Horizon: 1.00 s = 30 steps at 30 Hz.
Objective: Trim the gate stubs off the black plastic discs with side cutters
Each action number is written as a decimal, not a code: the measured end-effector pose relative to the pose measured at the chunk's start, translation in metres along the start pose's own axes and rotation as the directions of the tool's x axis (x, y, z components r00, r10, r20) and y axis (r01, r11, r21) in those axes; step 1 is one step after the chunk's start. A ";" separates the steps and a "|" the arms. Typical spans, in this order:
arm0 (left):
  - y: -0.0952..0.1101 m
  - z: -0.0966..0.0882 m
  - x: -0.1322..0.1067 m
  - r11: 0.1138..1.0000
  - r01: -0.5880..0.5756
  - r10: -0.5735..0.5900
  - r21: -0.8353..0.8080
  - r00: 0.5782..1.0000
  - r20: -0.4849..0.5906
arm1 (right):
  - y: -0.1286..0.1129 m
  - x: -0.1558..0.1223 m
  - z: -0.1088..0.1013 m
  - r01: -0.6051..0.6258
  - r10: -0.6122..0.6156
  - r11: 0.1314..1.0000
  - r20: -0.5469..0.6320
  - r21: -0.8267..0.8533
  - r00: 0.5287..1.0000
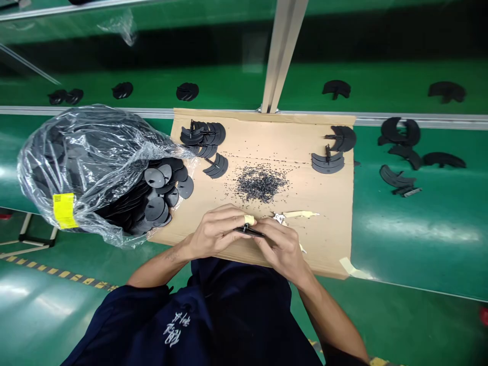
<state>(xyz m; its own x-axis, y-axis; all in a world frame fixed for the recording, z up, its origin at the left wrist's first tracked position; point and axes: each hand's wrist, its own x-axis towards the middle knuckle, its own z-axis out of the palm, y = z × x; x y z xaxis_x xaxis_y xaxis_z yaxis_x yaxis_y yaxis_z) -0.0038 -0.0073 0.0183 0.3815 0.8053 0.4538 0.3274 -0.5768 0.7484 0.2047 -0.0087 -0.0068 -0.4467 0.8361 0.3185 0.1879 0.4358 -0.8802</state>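
At the near edge of the cardboard sheet (267,147), just over the person's lap, a small black part (248,232) sits between both hands. The left hand (215,233) pinches its left end, fingers closed together on it, and one fingertip wears a pale yellow wrap (249,219) directly above the part. The right hand (281,246) closes on the other end from the right, its fingers curled in and its knuckles facing up. Only a thin dark sliver of the part shows between the two sets of fingertips, so its full shape cannot be told.

A yellow label (64,210) is stuck on the clear plastic bag (76,147) of black discs (160,185) to the left; its print is too small to read. White characters (177,328) are stitched on the dark blue garment below the hands, also not legible from here.

Both forearms come up from the bottom, elbows spread wide and wrists angled inward so the hands meet at the middle. The left wrist rests near the cardboard's front edge.

Beyond the hands lies a heap of dark shavings (261,182), with a small metal tool (279,217) and a strip of pale tape (302,214) just right of the fingertips. Stacks of crescent-shaped pieces (328,162) lie farther back on the cardboard.
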 end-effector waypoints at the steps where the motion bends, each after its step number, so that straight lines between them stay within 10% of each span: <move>1: 0.000 0.000 0.000 1.000 0.004 -0.004 0.001 1.000 -0.008 | 0.000 0.000 0.000 0.001 -0.001 1.000 0.005 0.008 1.000; 17: 0.002 0.002 -0.001 0.972 0.149 -0.146 -0.182 0.989 0.030 | -0.002 0.003 -0.003 -0.037 0.039 0.993 -0.016 0.110 0.999; 21: 0.002 0.003 -0.005 0.952 0.234 -0.248 -0.197 0.968 -0.046 | 0.000 -0.006 -0.025 -0.026 0.031 0.987 0.033 -0.156 0.999; 25: -0.003 0.004 -0.008 0.887 0.369 -0.406 -0.280 0.910 -0.086 | 0.014 -0.028 -0.054 -0.050 0.101 0.775 0.045 -0.630 0.994; 30: -0.013 0.012 -0.010 0.773 0.508 -0.576 -0.380 0.812 -0.088 | 0.024 -0.043 -0.064 -0.086 0.178 0.643 0.039 -0.761 0.983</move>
<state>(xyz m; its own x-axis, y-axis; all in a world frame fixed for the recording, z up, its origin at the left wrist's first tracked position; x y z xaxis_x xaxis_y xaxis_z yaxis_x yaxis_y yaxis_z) -0.0012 -0.0094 -0.0022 0.0451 0.9988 -0.0202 0.1183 0.0147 0.9929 0.2842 -0.0132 -0.0196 -0.4400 0.8866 0.1427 0.8251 0.4619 -0.3254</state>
